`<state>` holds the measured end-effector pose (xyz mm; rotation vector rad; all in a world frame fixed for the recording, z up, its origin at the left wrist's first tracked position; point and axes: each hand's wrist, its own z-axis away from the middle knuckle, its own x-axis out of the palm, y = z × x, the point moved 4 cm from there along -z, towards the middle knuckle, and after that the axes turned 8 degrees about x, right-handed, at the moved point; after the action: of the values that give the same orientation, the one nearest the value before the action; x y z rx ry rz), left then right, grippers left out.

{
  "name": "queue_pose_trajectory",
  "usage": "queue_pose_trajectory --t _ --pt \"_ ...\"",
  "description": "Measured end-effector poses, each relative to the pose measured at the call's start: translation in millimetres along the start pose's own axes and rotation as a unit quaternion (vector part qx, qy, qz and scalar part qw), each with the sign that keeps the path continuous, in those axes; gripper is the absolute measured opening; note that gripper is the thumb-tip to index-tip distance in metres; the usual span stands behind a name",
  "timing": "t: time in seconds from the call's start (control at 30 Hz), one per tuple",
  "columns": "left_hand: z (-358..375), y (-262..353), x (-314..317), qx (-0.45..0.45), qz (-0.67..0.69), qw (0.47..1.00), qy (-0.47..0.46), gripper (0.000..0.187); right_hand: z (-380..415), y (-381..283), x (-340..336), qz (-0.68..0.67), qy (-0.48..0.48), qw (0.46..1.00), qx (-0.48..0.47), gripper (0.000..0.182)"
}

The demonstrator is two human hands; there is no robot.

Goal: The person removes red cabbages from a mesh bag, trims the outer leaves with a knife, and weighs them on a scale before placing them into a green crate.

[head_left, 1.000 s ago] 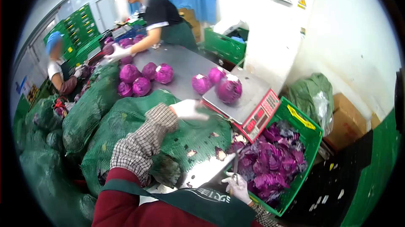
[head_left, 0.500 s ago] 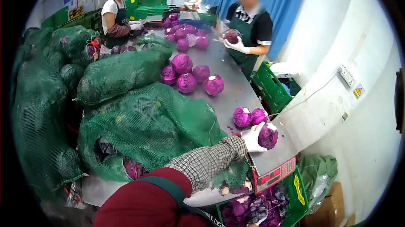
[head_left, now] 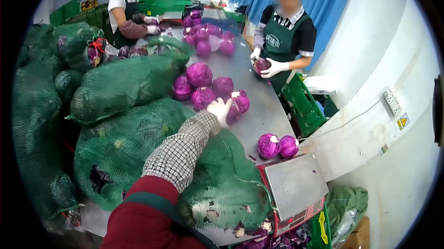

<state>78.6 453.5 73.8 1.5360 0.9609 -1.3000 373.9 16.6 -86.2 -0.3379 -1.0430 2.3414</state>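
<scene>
My left hand (head_left: 219, 110), in a white glove, reaches over the metal table (head_left: 266, 121). Its fingers are closed round the side of a purple cabbage (head_left: 233, 114), blurred by motion. That cabbage is right in front of another one with a white cut stem (head_left: 242, 100). Several more purple cabbages (head_left: 199, 74) lie just beyond and to the left of the hand. Two trimmed cabbages (head_left: 268, 146) sit farther right, beside a red scale (head_left: 296, 184) with a bare metal pan. My right hand is not in view.
Green mesh sacks (head_left: 134, 84) fill the left side. One co-worker (head_left: 286, 31) across the table holds a cabbage (head_left: 262, 66); another co-worker (head_left: 125, 15) stands at the far left. A green crate (head_left: 320, 226) with leaves is below the scale.
My left hand has moved left and away from me, carrying the cabbage from the scale to the group on the table. The scale pan is now uncovered. The view has shifted slightly.
</scene>
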Motion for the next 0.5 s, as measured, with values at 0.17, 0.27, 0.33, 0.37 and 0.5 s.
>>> queue_pose_trajectory --t 0.17,0.27,0.33,0.37,0.5 --pt "-23 -11 44 0.060 -0.082 0.994 0.049 0.089 3 5 -19 0.019 0.039 0.999 0.020 0.024" --pt "-32 -22 20 0.061 0.108 0.992 0.011 0.089 7 4 -51 0.012 0.078 0.997 0.015 0.024" --pt "-18 -33 -24 0.070 0.175 0.980 0.059 0.086 11 -3 -100 -0.008 0.123 0.992 0.003 0.024" --pt "-8 -40 -45 0.081 0.181 0.976 0.092 0.085 15 -13 -126 -0.022 0.149 0.989 -0.011 0.024" --pt "92 -40 -121 0.116 0.231 0.960 0.109 0.075 73 -72 -151 -0.081 0.244 0.946 -0.199 0.026"
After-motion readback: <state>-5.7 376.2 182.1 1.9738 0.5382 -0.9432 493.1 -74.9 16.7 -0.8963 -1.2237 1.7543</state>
